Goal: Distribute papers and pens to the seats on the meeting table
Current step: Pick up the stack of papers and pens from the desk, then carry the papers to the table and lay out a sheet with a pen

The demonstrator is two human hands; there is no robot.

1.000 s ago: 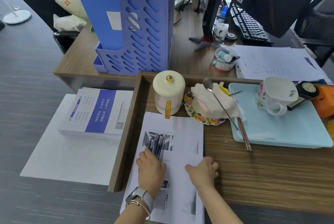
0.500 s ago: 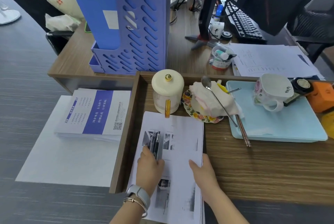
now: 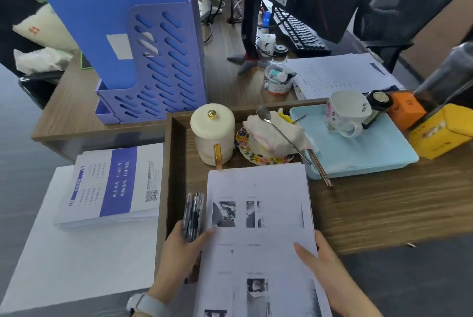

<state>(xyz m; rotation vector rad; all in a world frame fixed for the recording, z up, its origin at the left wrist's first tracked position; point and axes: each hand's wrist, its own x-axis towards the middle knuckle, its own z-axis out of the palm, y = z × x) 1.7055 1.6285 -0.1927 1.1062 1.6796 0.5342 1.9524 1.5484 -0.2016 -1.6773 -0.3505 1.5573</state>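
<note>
A stack of white printed papers point(image 3: 258, 234) with small black-and-white pictures is raised off the wooden desk at the bottom middle. My right hand point(image 3: 330, 273) grips its right edge, thumb on top. My left hand point(image 3: 179, 255) holds the left edge of the stack together with a bundle of several dark pens point(image 3: 193, 214), which point away from me beside the paper.
A cream lidded jar point(image 3: 212, 132), a floral plate with a cloth and spoon point(image 3: 266, 135), and a light blue tray point(image 3: 358, 153) with a mug stand just beyond the papers. A blue-and-white booklet stack point(image 3: 112, 186) lies left. A blue file rack point(image 3: 138, 42), monitor and keyboard stand behind.
The pens, which lay on top of the papers, are now gathered in my left hand at the stack's left side. Both hands have taken the stack's edges and lifted it toward me.
</note>
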